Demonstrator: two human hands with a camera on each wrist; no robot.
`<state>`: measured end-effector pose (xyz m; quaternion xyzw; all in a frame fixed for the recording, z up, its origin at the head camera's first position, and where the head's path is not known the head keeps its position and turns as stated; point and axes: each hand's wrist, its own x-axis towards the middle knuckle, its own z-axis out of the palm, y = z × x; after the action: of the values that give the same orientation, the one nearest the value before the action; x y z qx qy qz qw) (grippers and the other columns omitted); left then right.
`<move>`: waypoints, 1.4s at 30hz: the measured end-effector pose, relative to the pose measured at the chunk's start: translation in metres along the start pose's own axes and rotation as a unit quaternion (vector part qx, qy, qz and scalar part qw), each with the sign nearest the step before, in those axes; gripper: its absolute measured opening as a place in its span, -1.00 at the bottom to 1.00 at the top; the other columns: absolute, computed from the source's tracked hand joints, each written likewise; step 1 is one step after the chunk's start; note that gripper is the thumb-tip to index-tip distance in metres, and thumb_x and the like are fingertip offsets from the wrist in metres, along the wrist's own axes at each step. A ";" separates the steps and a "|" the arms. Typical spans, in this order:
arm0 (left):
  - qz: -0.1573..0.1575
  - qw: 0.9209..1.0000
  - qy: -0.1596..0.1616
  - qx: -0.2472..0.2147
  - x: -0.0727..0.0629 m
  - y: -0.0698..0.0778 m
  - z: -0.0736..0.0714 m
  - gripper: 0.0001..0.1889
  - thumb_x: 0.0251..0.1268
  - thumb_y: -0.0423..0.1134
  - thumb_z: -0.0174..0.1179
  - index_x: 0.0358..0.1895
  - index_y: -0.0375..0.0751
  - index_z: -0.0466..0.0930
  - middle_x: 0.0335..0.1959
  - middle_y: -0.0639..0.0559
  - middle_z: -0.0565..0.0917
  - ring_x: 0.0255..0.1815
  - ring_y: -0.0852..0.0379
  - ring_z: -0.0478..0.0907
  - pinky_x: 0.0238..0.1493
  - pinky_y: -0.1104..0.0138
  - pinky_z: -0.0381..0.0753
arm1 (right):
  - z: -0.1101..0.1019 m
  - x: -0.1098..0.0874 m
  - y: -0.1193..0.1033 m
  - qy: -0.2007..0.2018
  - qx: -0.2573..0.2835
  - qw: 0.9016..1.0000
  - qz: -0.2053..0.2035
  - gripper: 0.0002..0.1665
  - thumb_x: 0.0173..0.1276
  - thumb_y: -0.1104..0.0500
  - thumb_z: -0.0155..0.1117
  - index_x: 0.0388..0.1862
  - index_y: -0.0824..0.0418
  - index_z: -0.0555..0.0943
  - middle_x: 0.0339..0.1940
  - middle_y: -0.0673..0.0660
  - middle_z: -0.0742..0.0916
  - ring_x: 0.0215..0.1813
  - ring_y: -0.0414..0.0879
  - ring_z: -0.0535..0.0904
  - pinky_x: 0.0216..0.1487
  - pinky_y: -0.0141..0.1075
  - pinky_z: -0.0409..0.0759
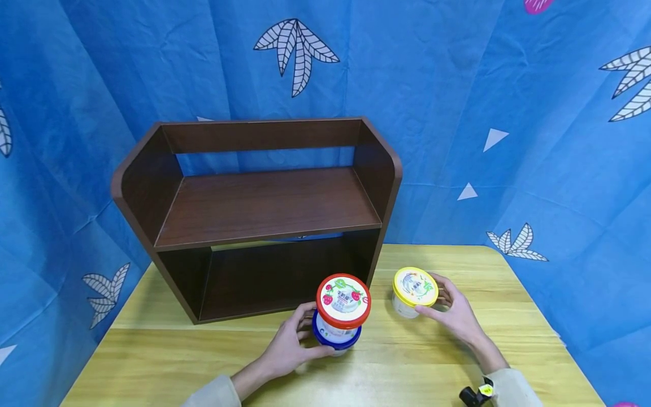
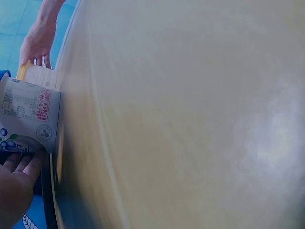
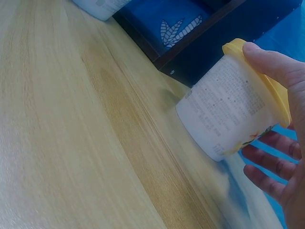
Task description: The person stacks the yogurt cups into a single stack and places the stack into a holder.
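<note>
Two round tubs stand stacked at the front right of the shelf, a red-lidded tub [image 1: 343, 301] on a blue-lidded tub [image 1: 325, 337]. My left hand [image 1: 287, 347] grips the lower one from the left, thumb in front and fingers behind. Blueberries are printed on the side of that blue-lidded tub [image 2: 28, 114] in the left wrist view. Farther right, a yellow-lidded tub [image 1: 415, 285] is held at its right side by my right hand [image 1: 454, 315]. In the right wrist view the thumb [image 3: 267, 59] presses the yellow lid's rim, with fingers on the far side.
A dark brown two-tier shelf [image 1: 269, 203] stands behind and left of the tubs on the wooden table [image 1: 407, 367]. Blue cloth [image 1: 432, 113] with leaf prints hangs behind it. A small black device [image 1: 473, 395] sits at my right wrist.
</note>
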<state>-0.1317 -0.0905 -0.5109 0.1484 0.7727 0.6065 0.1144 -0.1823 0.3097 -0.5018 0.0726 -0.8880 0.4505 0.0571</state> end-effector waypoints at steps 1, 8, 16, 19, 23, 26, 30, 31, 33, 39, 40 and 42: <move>0.000 1.000 0.000 0.001 0.000 0.000 0.000 -0.09 0.13 -0.07 0.62 0.51 -0.01 0.28 0.38 -0.18 0.57 0.41 -0.23 0.53 0.40 -0.10 0.66 | 0.000 0.000 0.000 0.000 -0.001 1.000 0.000 0.03 0.23 0.14 0.64 0.60 0.22 0.32 0.32 0.31 0.68 0.06 -0.52 0.54 0.09 -0.37 0.67; 0.000 1.000 -0.002 -0.002 0.000 0.001 0.000 -0.09 0.12 -0.09 0.63 0.50 -0.01 0.28 0.38 -0.19 0.57 0.40 -0.23 0.54 0.39 -0.07 0.67 | 0.000 0.000 -0.001 0.010 0.000 1.000 -0.003 0.01 0.21 0.13 0.65 0.58 0.21 0.35 0.28 0.29 0.69 0.04 -0.52 0.55 0.08 -0.40 0.66; 0.000 1.000 -0.001 -0.001 0.001 0.000 0.001 -0.08 0.13 -0.08 0.62 0.52 -0.02 0.27 0.38 -0.18 0.56 0.40 -0.21 0.54 0.39 -0.05 0.67 | -0.002 -0.007 -0.003 0.022 0.007 1.000 -0.002 0.00 0.22 0.13 0.65 0.57 0.23 0.36 0.24 0.26 0.68 0.00 -0.51 0.56 0.07 -0.48 0.63; -0.003 1.000 0.000 -0.004 0.001 0.001 0.001 -0.08 0.12 -0.08 0.63 0.51 -0.01 0.27 0.39 -0.18 0.56 0.41 -0.23 0.53 0.40 -0.08 0.66 | -0.003 -0.010 -0.003 0.029 0.012 0.999 -0.003 -0.01 0.21 0.15 0.65 0.56 0.24 0.37 0.21 0.14 0.68 0.00 -0.50 0.56 0.06 -0.51 0.61; -0.006 1.000 0.002 -0.004 0.001 0.001 0.001 -0.08 0.12 -0.08 0.63 0.51 0.00 0.27 0.39 -0.19 0.55 0.42 -0.24 0.52 0.41 -0.12 0.64 | -0.004 -0.013 -0.004 0.037 0.019 0.999 -0.010 -0.02 0.18 0.18 0.66 0.54 0.25 0.39 0.14 -0.18 0.64 0.01 -0.50 0.57 0.05 -0.54 0.60; -0.006 1.000 0.002 -0.002 0.001 0.001 0.001 -0.08 0.11 -0.07 0.63 0.51 0.00 0.27 0.39 -0.19 0.56 0.42 -0.24 0.52 0.41 -0.12 0.64 | -0.006 -0.015 -0.005 0.041 0.026 0.999 -0.016 -0.03 0.18 0.21 0.65 0.54 0.26 0.40 0.11 -0.34 0.61 0.01 -0.50 0.57 0.04 -0.55 0.59; -0.005 1.000 0.004 -0.001 0.001 0.000 0.000 -0.07 0.10 -0.07 0.64 0.51 0.02 0.28 0.38 -0.18 0.56 0.41 -0.23 0.53 0.41 -0.11 0.64 | -0.007 -0.018 -0.008 0.042 0.036 0.998 -0.029 -0.03 0.18 0.25 0.64 0.54 0.28 0.39 0.13 -0.39 0.60 0.04 -0.53 0.58 0.06 -0.56 0.58; -0.005 1.000 0.005 -0.001 0.001 0.000 0.000 -0.07 0.09 -0.07 0.64 0.51 0.02 0.28 0.38 -0.18 0.56 0.41 -0.23 0.53 0.41 -0.11 0.64 | -0.008 -0.018 -0.009 0.042 0.039 0.998 -0.032 -0.03 0.18 0.26 0.64 0.54 0.28 0.39 0.13 -0.40 0.60 0.05 -0.53 0.58 0.06 -0.56 0.57; -0.006 1.000 0.005 0.001 0.001 0.000 0.000 -0.07 0.09 -0.07 0.65 0.50 0.03 0.28 0.38 -0.18 0.56 0.41 -0.23 0.53 0.41 -0.12 0.65 | -0.008 -0.019 -0.011 0.041 0.044 0.997 -0.039 -0.03 0.18 0.27 0.64 0.54 0.29 0.38 0.15 -0.42 0.60 0.08 -0.55 0.57 0.08 -0.56 0.56; -0.011 1.000 0.004 0.003 0.001 -0.001 -0.001 -0.07 0.08 -0.07 0.65 0.50 0.05 0.28 0.40 -0.17 0.55 0.43 -0.23 0.52 0.41 -0.12 0.65 | -0.011 -0.023 -0.019 0.041 0.057 0.996 -0.061 -0.02 0.16 0.32 0.62 0.55 0.27 0.38 0.20 -0.53 0.60 0.15 -0.58 0.56 0.12 -0.58 0.52; -0.012 1.000 0.003 0.002 0.001 -0.001 0.000 -0.07 0.08 -0.07 0.65 0.50 0.06 0.28 0.40 -0.17 0.54 0.43 -0.23 0.52 0.41 -0.12 0.64 | -0.012 -0.023 -0.020 0.041 0.059 0.995 -0.066 -0.02 0.16 0.33 0.61 0.55 0.27 0.38 0.21 -0.53 0.60 0.17 -0.58 0.56 0.13 -0.59 0.52; -0.013 1.000 0.002 0.000 0.002 -0.001 0.000 -0.06 0.08 -0.06 0.65 0.50 0.06 0.28 0.41 -0.16 0.54 0.44 -0.23 0.51 0.41 -0.12 0.64 | -0.013 -0.025 -0.023 0.042 0.062 0.994 -0.076 -0.02 0.15 0.36 0.60 0.54 0.28 0.38 0.23 -0.53 0.60 0.19 -0.59 0.55 0.14 -0.60 0.51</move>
<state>-0.1333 -0.0897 -0.5122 0.1371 0.7751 0.6049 0.1210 -0.1533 0.3088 -0.4795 0.1247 -0.8468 0.5020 0.1241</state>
